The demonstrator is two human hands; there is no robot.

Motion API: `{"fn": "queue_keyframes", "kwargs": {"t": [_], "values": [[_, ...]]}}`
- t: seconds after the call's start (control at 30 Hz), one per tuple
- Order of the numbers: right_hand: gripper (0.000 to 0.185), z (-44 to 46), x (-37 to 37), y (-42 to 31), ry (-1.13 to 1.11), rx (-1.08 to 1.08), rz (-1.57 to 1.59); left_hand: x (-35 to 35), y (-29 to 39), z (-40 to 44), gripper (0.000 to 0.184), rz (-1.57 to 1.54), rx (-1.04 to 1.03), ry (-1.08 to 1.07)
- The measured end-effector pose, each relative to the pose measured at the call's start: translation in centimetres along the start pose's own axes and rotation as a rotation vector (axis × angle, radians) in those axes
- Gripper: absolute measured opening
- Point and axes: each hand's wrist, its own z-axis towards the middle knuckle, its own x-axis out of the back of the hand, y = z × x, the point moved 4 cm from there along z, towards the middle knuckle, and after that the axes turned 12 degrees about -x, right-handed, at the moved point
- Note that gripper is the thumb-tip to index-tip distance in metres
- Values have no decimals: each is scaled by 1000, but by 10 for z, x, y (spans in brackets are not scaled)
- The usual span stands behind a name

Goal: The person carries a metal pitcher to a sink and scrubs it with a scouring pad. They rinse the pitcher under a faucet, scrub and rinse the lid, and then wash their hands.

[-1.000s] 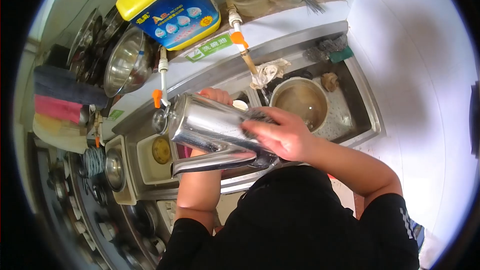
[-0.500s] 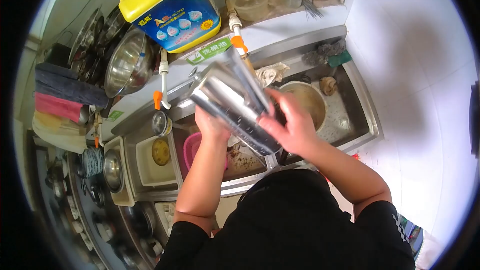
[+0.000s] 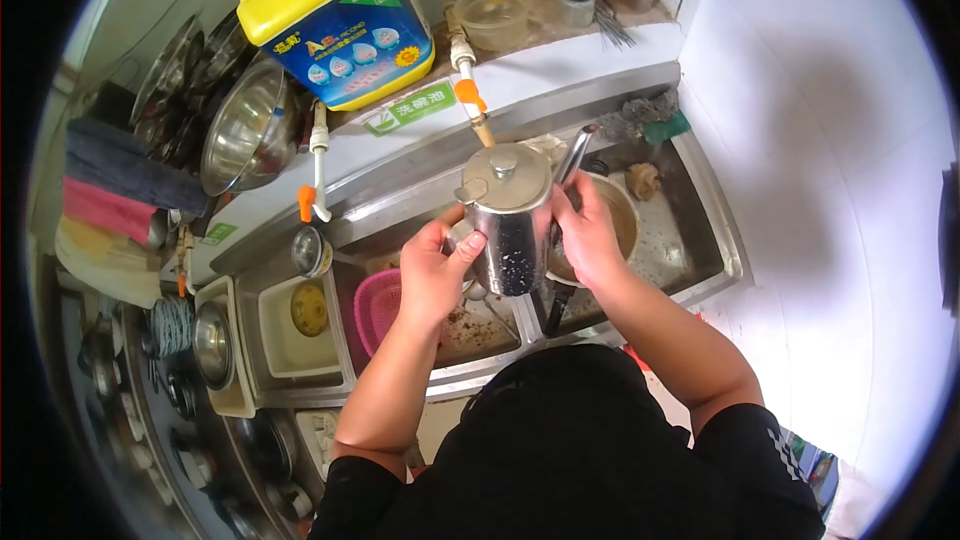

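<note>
Shiny metal pot held up over the sink, lid up top.
Body's roughly upright, left hand fingers gripping one side, right hand fingers holding the spout side.

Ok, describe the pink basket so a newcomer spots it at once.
Find the long stainless-steel sink below the orange-handled taps. In its middle compartment, right of the cream rectangular tub, sits a pink plastic basket with a curved rim, partly hidden by the left forearm. Its pink colour sets it apart from the cream tub.
</note>
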Motion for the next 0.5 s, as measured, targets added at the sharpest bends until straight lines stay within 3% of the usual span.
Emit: {"fn": "queue_keyframes", "kwargs": {"t": [0.1,0.23,0.27,0.37,0.4,0.47,0.5], "values": [[13,-2,-7,-30,17,-90,-5,2,-2,-2,35,30,-11,-45],[21,8,-4,-51,-6,-2,-29,12,-12,-3,32,-16,-49,-66],[21,8,0,-57,-8,-3,-32,12,-13,-1,31,-189,-20,-99],[19,3,-8,-68,-454,-115,154,17,-23,7,31,-500,116,-166],[19,4,-8,-67,-455,-119,152,15,-30,6,31,-636,220,-204],[17,2,-16,-65,-718,-227,390,8,-38,5,33,-664,213,-167],[17,3,-13,-67,-633,-226,318,7,-40,4,32,-656,208,-118]]}}
